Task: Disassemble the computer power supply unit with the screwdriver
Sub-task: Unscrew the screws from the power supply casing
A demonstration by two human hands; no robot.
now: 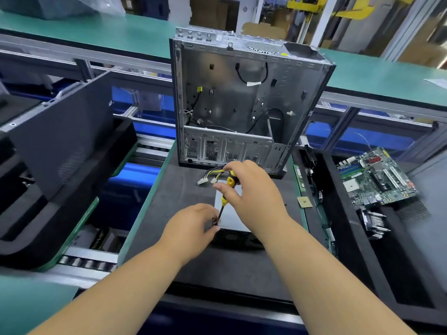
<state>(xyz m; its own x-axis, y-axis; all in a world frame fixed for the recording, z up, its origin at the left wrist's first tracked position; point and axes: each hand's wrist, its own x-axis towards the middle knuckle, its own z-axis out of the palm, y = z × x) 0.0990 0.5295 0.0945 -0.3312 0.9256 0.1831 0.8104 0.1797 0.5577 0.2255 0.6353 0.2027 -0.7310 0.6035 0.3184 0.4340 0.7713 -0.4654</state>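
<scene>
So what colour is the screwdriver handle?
Yellow and black; the screwdriver shows in the head view, gripped by the right hand.

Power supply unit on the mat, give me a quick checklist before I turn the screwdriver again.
1. Right hand grips the screwdriver handle: ok.
2. Left hand pinches at the tip, steadying it: ok.
3. Tip seated in a screw: cannot tell, fingers hide it.
4. Power supply unit lies flat on the dark mat: ok.
5. Its cable bundle lies beyond the handle, away from the tip: ok.
6. Computer case stands upright behind, apart from the unit: ok.
</scene>
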